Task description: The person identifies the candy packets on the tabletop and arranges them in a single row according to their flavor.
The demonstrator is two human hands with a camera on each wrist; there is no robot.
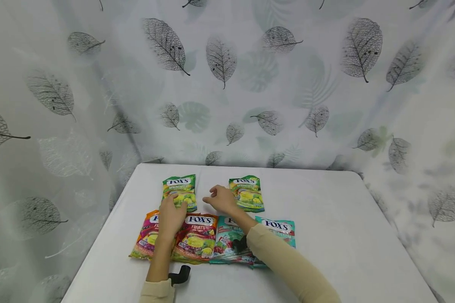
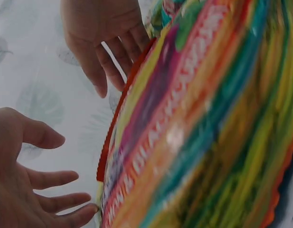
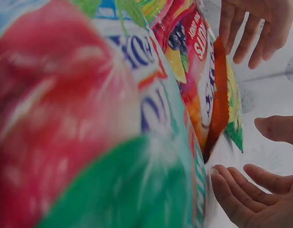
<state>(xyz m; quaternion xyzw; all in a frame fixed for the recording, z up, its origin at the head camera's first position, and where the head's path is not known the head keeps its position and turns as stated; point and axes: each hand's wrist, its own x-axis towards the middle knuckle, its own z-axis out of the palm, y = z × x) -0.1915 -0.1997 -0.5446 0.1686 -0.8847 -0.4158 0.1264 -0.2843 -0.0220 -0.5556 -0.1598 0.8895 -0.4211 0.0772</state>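
Six candy bags are laid out on the white surface [image 1: 326, 219] in two rows. In the far row two green bags are seen: the left green bag [image 1: 180, 192] and the right green bag [image 1: 247, 193], well apart. In the near row four bags are set side by side, their edges overlapping: the far-left fruit bag [image 1: 147, 235], the second fruit bag [image 1: 196, 237], the left mint bag [image 1: 227, 242] and the right mint bag [image 1: 278, 230]. So two of each kind are counted.

The left hand [image 1: 171, 216] is held with relaxed, spread fingers over the near edge of the left green bag; nothing is gripped. The right hand [image 1: 221, 199] hovers in the gap between the two green bags, just beside the right one, its fingers loosely curled and empty. In the wrist views both hands appear wide with nothing between the fingers.

By judgement, the sorting into rows looks largely done: like bags are paired, though the green pair is not yet brought together.
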